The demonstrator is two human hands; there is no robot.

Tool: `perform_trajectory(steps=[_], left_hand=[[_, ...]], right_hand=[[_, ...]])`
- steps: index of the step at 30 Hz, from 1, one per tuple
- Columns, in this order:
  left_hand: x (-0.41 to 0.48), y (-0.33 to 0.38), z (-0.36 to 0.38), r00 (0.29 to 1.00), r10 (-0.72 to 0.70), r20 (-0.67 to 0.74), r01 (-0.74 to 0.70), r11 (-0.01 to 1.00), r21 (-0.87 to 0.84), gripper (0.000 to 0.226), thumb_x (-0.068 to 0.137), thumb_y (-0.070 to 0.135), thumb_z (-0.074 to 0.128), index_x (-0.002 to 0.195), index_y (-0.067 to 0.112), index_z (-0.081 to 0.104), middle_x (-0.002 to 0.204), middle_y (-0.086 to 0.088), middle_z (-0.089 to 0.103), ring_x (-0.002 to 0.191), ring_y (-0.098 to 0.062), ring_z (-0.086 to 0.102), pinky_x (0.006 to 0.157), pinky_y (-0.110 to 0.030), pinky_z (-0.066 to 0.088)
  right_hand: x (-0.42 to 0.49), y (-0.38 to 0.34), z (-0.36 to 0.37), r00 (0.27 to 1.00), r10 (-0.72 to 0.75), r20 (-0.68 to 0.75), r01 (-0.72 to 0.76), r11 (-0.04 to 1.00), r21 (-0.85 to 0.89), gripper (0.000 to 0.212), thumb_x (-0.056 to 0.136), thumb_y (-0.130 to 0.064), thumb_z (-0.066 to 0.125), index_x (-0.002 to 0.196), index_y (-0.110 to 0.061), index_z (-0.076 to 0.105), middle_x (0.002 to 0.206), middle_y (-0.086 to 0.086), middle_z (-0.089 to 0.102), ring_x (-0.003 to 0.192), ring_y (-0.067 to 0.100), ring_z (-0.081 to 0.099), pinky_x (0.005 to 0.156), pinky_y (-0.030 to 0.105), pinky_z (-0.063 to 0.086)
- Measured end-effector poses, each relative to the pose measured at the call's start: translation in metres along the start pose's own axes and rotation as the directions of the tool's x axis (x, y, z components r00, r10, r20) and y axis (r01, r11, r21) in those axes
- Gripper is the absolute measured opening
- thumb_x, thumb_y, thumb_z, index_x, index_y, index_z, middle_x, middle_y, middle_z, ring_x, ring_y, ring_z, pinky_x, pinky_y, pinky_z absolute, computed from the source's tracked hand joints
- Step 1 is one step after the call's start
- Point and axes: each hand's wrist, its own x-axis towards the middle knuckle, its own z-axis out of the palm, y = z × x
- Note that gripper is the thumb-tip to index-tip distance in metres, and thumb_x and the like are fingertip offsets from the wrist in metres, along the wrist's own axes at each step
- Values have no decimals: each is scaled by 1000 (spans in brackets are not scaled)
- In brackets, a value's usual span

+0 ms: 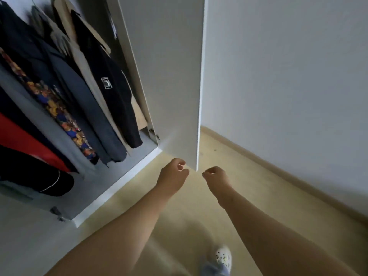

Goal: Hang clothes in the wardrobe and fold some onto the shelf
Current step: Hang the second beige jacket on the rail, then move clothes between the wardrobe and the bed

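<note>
The wardrobe stands open at the left, and its white door (171, 76) swings out toward me in the middle of the view. Several garments hang inside: a black one with a small white logo (111, 92), a grey one (93, 112), a flower-patterned one (59, 112) and a red one (23, 140). My left hand (173, 172) hangs just left of the door's bottom corner, fingers loosely curled, holding nothing. My right hand (216, 176) hangs just right of that corner, also loosely curled and empty. Neither hand touches the door.
The wardrobe's grey base (95, 182) ends in a white front edge above the pale yellow floor (249, 186). A white wall (288, 76) with a baseboard runs along the right. My foot in a white perforated shoe (223, 255) is at the bottom.
</note>
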Motion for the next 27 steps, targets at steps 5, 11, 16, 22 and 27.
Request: perform_trajectory(steps=[5, 11, 16, 22, 27], left_hand=[[-57, 45, 88, 972, 114, 206, -125, 991, 43, 28, 87, 24, 54, 116, 22, 56, 108, 5, 57, 88, -11, 51, 74, -20, 36], [-158, 127, 204, 854, 326, 405, -369, 929, 32, 28, 87, 23, 51, 114, 23, 58, 105, 8, 57, 88, -9, 50, 66, -18, 38], [-299, 164, 323, 706, 413, 575, -478, 877, -44, 23, 86, 21, 57, 109, 19, 61, 108, 0, 62, 101, -20, 58, 76, -21, 40], [-465, 189, 446, 525, 450, 722, -521, 841, -146, 21, 85, 14, 59, 105, 10, 61, 90, -1, 56, 89, -20, 56, 74, -21, 39], [-570, 207, 515, 372, 460, 807, -615, 773, -157, 19, 87, 22, 58, 105, 17, 61, 93, 1, 59, 87, -15, 54, 74, -19, 38]], right_hand=[[-53, 85, -89, 963, 138, -232, -110, 985, 131, 9, 89, -19, 51, 94, -17, 58, 74, -5, 53, 61, 9, 47, 46, 20, 31], [-142, 177, -210, 854, 233, -465, -90, 947, 309, 6, 88, -20, 51, 89, -19, 57, 70, -7, 53, 66, 14, 51, 49, 20, 35], [-258, 293, -301, 704, 362, -611, -76, 894, 442, 7, 85, -18, 51, 81, -20, 57, 66, -3, 54, 60, 15, 50, 50, 23, 36], [-395, 426, -389, 517, 513, -685, -53, 818, 572, 16, 84, -15, 53, 69, -21, 52, 75, 4, 57, 72, 22, 52, 58, 26, 36], [-487, 503, -439, 373, 608, -701, -24, 761, 648, 14, 86, -13, 53, 73, -17, 54, 70, 5, 54, 72, 25, 51, 57, 28, 34]])
